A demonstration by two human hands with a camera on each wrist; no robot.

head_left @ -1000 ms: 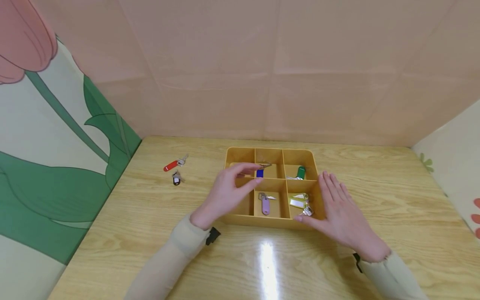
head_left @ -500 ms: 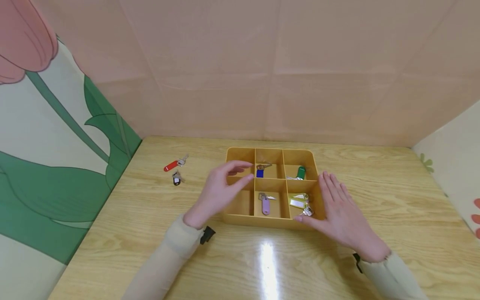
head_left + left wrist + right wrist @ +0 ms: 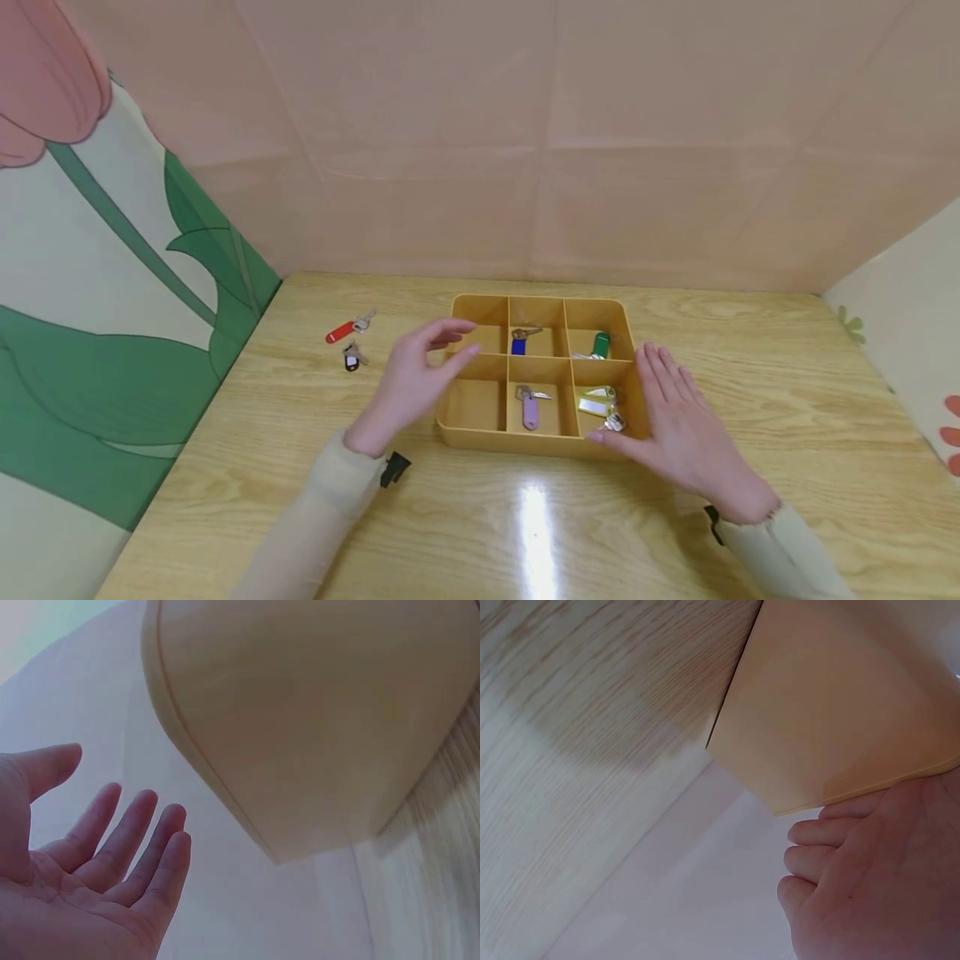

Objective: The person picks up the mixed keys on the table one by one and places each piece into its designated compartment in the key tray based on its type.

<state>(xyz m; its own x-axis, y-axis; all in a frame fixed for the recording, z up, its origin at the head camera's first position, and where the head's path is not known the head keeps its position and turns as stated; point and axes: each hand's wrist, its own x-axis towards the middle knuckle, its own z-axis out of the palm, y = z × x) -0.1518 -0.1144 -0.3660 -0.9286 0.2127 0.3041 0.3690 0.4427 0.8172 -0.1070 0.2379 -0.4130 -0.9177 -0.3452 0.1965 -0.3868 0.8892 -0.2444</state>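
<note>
A yellow-orange divided box (image 3: 480, 439) sits on the table. My left hand (image 3: 408, 375) hovers over its left edge, fingers loosely bent, thumb apart and nothing between them; in the left wrist view the palm and spread fingers (image 3: 171, 870) show beside the box's outer wall. My right hand (image 3: 686, 433) rests along the box's right side with straight fingers, the thumb at the front rim. Inside lie keys with a blue tag (image 3: 519, 347) at back middle, a green tag (image 3: 602, 343) at back right, a purple tag (image 3: 530, 412) at front middle and yellow tags (image 3: 594, 407) at front right.
On the wooden table (image 3: 255, 450), left of the box, lie a key with a red tag (image 3: 340, 332) and, just in front of it, keys with a black tag (image 3: 351, 362). A pink covering (image 3: 420, 167) stands behind the table, with patterned panels at both sides.
My left hand has drawn back leftward from over the back middle compartment, uncovering the blue-tagged key and the left compartments. My right hand has stayed at the box's side.
</note>
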